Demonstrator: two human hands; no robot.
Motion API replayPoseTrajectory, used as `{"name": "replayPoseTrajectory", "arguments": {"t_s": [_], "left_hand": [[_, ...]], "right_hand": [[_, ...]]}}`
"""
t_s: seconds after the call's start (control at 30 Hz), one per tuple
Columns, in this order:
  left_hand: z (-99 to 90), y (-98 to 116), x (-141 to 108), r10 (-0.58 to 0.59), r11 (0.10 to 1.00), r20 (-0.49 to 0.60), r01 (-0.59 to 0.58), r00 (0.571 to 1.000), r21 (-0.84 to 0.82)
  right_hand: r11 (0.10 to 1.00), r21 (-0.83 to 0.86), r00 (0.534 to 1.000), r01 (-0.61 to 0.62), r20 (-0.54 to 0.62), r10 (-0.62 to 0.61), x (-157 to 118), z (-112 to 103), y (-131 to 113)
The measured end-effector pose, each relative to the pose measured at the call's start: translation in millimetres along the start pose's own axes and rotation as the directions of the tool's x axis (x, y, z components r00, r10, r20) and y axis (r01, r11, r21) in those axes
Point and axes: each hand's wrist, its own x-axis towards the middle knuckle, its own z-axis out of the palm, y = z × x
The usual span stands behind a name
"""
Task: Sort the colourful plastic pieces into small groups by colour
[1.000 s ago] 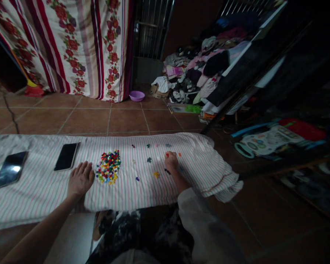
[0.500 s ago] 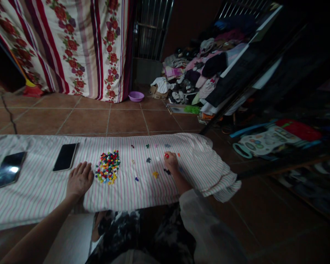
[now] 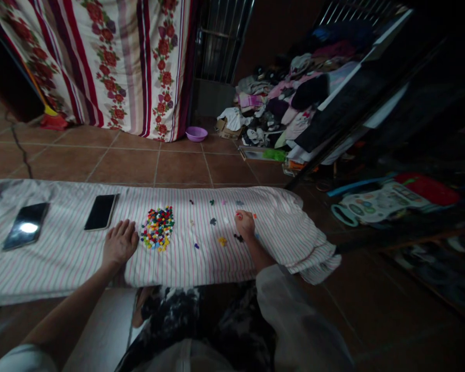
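Note:
My left hand (image 3: 120, 242) lies flat and open on the striped cloth, just left of a mixed heap of small coloured pieces (image 3: 158, 227). My right hand (image 3: 245, 225) is closed, its fingertips pinched at small red pieces (image 3: 239, 215); whether some of the red lies on the cloth I cannot tell. Around it are small one-colour groups: yellow pieces (image 3: 222, 241), black pieces (image 3: 238, 237), dark grey pieces (image 3: 213, 221), an orange piece (image 3: 254, 216) and grey-blue pieces (image 3: 239, 202). Farther left lie green pieces (image 3: 212, 202) and a purple piece (image 3: 196, 246).
Two phones, a nearer-to-hand phone (image 3: 101, 212) and a phone with a bright reflection (image 3: 26, 226), lie at the left of the striped cloth (image 3: 77, 258). Beyond are a purple basin (image 3: 196, 134), a floral curtain (image 3: 132, 67) and heaped clothes (image 3: 282, 98).
The whole view has shifted slightly, so things sit a little farther right and higher. Both hands keep nearly the same places on the cloth, my right hand still at the red pieces.

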Motion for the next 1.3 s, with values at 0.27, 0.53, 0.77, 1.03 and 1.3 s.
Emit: {"name": "replayPoseTrajectory", "arguments": {"t_s": [0.27,0.53,0.77,1.03,1.3], "left_hand": [[0.8,0.7,1.1,-0.019,1.0,0.004,0.018,1.0,0.008],[2.7,-1.1,1.1,-0.024,0.998,-0.024,0.022,0.999,-0.067],[0.9,0.9,0.8,-0.035,0.997,-0.008,0.035,0.999,-0.065],[2.7,-0.6,1.2,-0.028,0.998,-0.016,0.028,0.999,-0.056],[4.2,-0.2,1.0,-0.042,0.996,-0.027,0.04,0.999,-0.085]], "right_hand": [[1.0,0.011,1.0,0.009,0.017,-0.01,-10.9,5.2,-25.5],[0.978,0.101,0.967,0.183,0.159,-0.198,-32.4,24.1,-78.0],[0.939,0.198,0.898,0.281,0.29,-0.33,-60.4,49.7,-127.8],[0.9,0.292,0.785,0.324,0.447,-0.428,-75.9,64.2,-174.2],[0.914,0.168,0.751,0.37,0.525,-0.401,-85.2,72.7,-192.3]]}}
